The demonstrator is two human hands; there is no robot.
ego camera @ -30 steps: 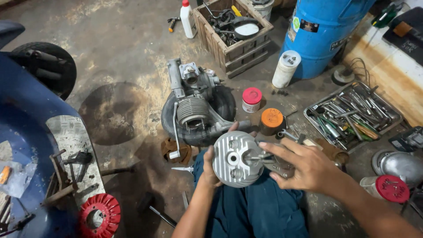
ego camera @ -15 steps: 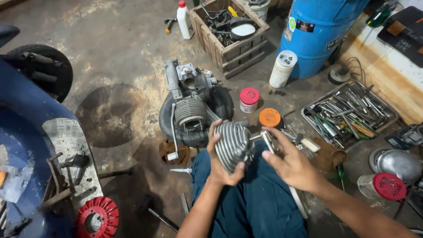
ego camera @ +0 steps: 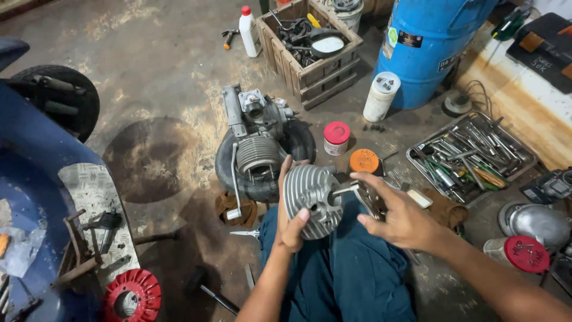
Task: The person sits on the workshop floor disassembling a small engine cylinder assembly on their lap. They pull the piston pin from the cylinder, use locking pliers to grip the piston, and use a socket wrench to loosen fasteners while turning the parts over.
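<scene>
My left hand (ego camera: 291,217) grips a grey finned metal cylinder head (ego camera: 311,200) above my lap, its fins facing the camera and tilted. My right hand (ego camera: 398,213) is beside it on the right, fingers pinching a thin metal stud or tool (ego camera: 344,189) that sticks out of the head's side. Just beyond, on the floor, a small engine (ego camera: 257,149) with a finned cylinder rests on a black tyre. My teal trousers (ego camera: 345,274) fill the space below the hands.
A metal tray of hand tools (ego camera: 471,156) lies at right, near red (ego camera: 336,137) and orange (ego camera: 364,161) lidded tins. A wooden crate (ego camera: 310,42), white bottle (ego camera: 246,24) and blue barrel (ego camera: 429,42) stand behind. A blue scooter body (ego camera: 36,197) and red fan wheel (ego camera: 132,296) are left.
The cylinder head has been turned from its flat face toward the camera to its finned side. Both hands shifted slightly with it, and my right hand now pinches the stud.
</scene>
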